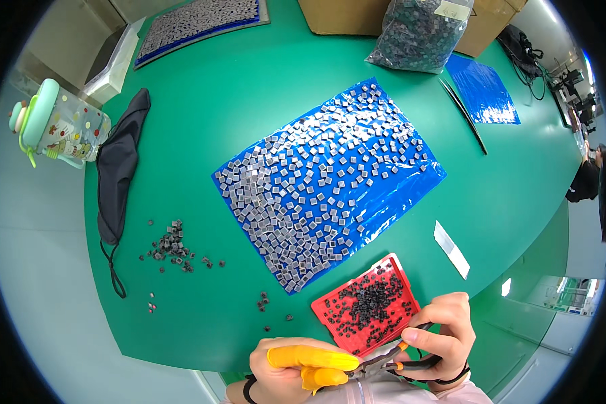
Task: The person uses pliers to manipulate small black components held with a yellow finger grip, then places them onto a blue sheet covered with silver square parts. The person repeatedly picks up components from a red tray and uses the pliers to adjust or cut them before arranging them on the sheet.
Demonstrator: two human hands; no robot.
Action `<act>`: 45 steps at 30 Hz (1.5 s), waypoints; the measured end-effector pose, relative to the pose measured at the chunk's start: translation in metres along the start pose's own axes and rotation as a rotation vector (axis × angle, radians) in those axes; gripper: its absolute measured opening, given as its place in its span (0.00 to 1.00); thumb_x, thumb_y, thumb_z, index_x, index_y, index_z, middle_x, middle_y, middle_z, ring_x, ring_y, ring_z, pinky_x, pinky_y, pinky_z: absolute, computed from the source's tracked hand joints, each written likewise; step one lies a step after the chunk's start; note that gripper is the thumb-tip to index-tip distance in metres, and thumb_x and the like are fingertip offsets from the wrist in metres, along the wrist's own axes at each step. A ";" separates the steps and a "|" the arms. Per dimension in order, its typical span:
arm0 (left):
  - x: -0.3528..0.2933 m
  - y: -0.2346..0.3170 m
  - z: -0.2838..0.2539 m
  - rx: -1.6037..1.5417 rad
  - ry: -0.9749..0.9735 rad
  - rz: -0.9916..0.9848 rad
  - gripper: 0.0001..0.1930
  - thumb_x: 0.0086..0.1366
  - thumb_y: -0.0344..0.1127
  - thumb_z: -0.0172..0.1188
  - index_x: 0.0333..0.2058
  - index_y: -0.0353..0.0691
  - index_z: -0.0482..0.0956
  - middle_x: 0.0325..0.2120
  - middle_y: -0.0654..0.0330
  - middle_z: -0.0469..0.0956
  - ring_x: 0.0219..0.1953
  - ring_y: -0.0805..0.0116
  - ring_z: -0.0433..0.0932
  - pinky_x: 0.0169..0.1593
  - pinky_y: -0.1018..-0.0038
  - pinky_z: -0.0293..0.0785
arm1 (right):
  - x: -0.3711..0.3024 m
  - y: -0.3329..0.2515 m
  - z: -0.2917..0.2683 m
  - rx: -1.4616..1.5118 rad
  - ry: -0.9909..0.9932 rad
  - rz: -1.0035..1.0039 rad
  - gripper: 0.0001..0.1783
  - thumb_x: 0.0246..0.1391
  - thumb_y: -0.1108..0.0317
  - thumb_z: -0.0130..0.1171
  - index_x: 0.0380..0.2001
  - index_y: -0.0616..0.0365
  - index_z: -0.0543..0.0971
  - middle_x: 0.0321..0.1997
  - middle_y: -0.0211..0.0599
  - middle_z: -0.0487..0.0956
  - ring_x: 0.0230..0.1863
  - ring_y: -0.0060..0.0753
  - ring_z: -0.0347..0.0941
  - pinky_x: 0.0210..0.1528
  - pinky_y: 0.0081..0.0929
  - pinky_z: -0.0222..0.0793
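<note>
Firmly held the pliers (pixel 376 367) by black-and-orange handles in the right hand (pixel 448 337), with fingers wrapped around them, at the near edge of the green table (pixel 182 121), just in front of a red tray (pixel 406 281). Pressed the left hand (pixel 283 376) close to the nose of the pliers, with thumb and fingers drawn together in yellow finger covers (pixel 310 357). Could not tell about any tiny part pinched there because of the overlap. Wore a dark band on each wrist.

Had small black parts (pixel 370 303) strewn over the tray, mostly heaped in the middle. Saw beyond it a blue sheet (pixel 390 209) laid at a slant, covered with little grey square pieces (pixel 269 222), crowded most thickly on the left. Noticed a loose dark pile (pixel 172 247) farther left, near a black pouch (pixel 120 172) with a cord, and past that a clear cup (pixel 74 128) with a mint-green lid.

Saw on the right a white strip (pixel 451 249), then dark tweezers (pixel 463 116) beside a second blue sheet (pixel 486 91). Spotted at the back a filled clear bag (pixel 421 35) against cardboard boxes (pixel 343 17).
</note>
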State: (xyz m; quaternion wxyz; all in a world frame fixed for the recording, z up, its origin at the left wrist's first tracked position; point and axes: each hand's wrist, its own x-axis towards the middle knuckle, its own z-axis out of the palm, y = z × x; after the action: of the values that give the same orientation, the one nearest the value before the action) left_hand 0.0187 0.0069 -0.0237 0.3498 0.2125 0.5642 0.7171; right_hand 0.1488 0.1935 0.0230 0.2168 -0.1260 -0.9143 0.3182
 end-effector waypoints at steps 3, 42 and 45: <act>0.000 0.002 0.004 -0.097 0.036 -0.109 0.16 0.57 0.40 0.71 0.30 0.28 0.83 0.28 0.53 0.83 0.27 0.68 0.81 0.31 0.77 0.76 | 0.000 0.000 -0.002 -0.024 0.013 -0.009 0.23 0.41 0.54 0.75 0.42 0.42 0.78 0.37 0.29 0.77 0.35 0.32 0.67 0.38 0.32 0.59; 0.000 0.013 0.005 -0.358 0.116 -0.226 0.03 0.59 0.20 0.64 0.28 0.25 0.80 0.27 0.45 0.83 0.26 0.60 0.84 0.32 0.70 0.83 | 0.006 0.002 -0.007 -0.210 0.063 0.054 0.27 0.33 0.65 0.74 0.41 0.48 0.76 0.38 0.35 0.74 0.36 0.38 0.67 0.40 0.38 0.61; -0.003 0.011 0.003 -0.364 0.146 -0.297 0.02 0.59 0.20 0.63 0.29 0.26 0.80 0.27 0.44 0.83 0.26 0.60 0.84 0.32 0.70 0.83 | 0.008 -0.002 -0.009 -0.320 0.014 0.121 0.28 0.27 0.71 0.72 0.40 0.48 0.78 0.40 0.36 0.74 0.41 0.43 0.66 0.43 0.41 0.62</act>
State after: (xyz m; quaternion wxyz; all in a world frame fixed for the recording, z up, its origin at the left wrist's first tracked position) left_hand 0.0201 0.0055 -0.0116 0.4421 0.0084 0.4747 0.7610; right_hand 0.1460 0.1996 0.0332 0.1809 -0.2160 -0.9424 0.1800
